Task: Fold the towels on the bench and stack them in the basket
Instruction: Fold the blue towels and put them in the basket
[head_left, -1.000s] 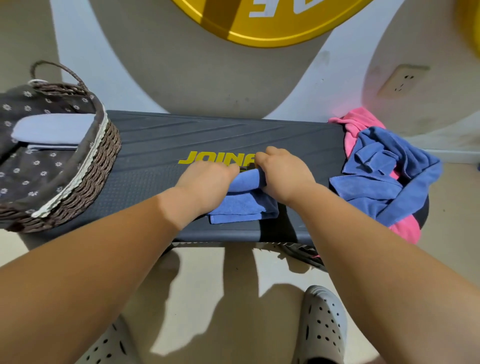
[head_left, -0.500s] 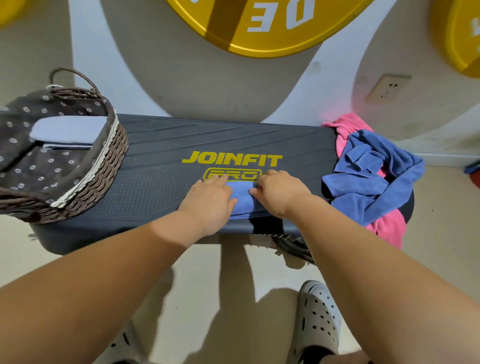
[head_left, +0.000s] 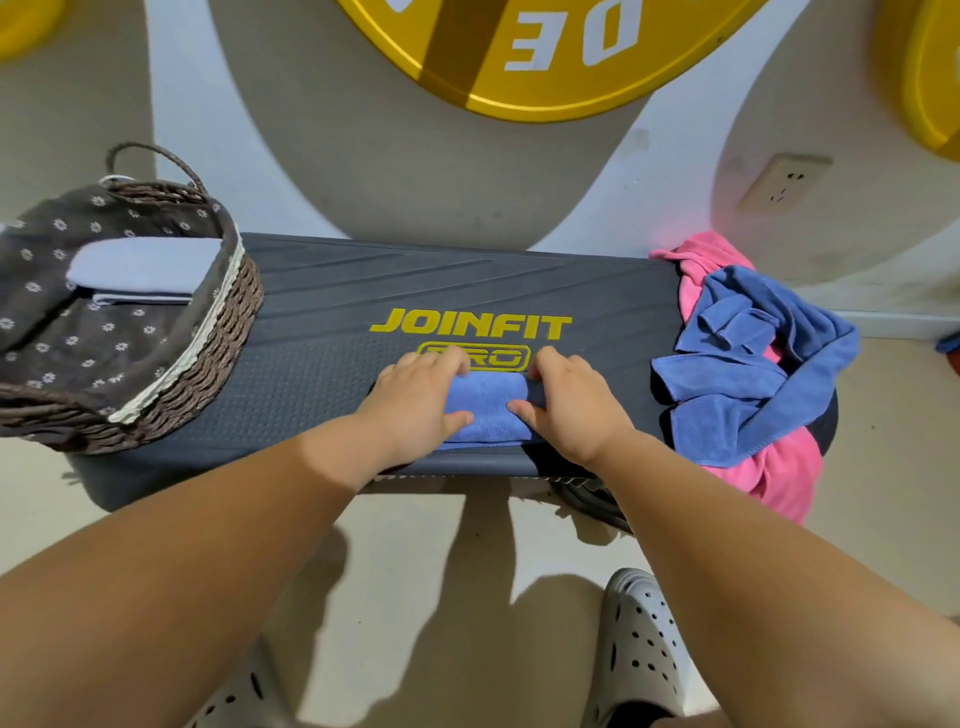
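Closest to us, at the bottom of the frame, our two grey shoes with holes stood on the pale floor. The right shoe (head_left: 639, 654) was easy to see. The left shoe (head_left: 244, 696) was cut off by the bottom edge.

A bit farther up, in the middle of the frame, our hands were on a small folded blue towel (head_left: 485, 402). It lay at the near edge of the dark tabletop (head_left: 322, 374), just below the yellow words (head_left: 470, 323). Our left hand (head_left: 415, 400) held its left end and our right hand (head_left: 566, 402) held its right end. Each grip was closed on the towel, with the thumb on top and the fingers curled over the far side.

At the left of the frame a brown woven basket (head_left: 228, 322) with a flowery lining sat at the end of the tabletop. A pale folded towel (head_left: 140, 267) lay inside it.

At the right of the frame a messy blue towel (head_left: 753, 358) lay on a pink towel (head_left: 779, 467). Both hung over the other end of the tabletop.

Farthest back was the wall, with a socket (head_left: 784, 182) at the upper right and a big yellow disc (head_left: 545, 52) at the top.
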